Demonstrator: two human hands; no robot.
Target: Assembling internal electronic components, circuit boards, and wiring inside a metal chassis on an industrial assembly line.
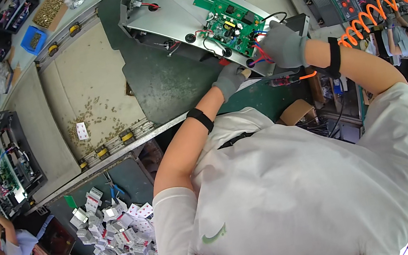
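A long silver metal chassis (176,15) lies slantwise on a dark green mat. Mounted on it is a green circuit board (235,26) with wires at its near end. My left hand (229,81), in a grey glove with a bare fingertip showing, is closed at the chassis's near edge, beside a small red part (224,61). My right hand (283,47), also gloved, bends over the chassis's right end next to red and blue wires (260,54). Its fingers are curled, and whatever they grip is hidden under the glove.
Small brass-coloured screws (98,116) lie scattered on the left conveyor surface. A heap of small grey-white boxes (118,227) and blue-handled pliers (115,189) lie lower left. An orange coiled hose (379,9) hangs at right by a control box (343,2). Co-workers sit at both sides.
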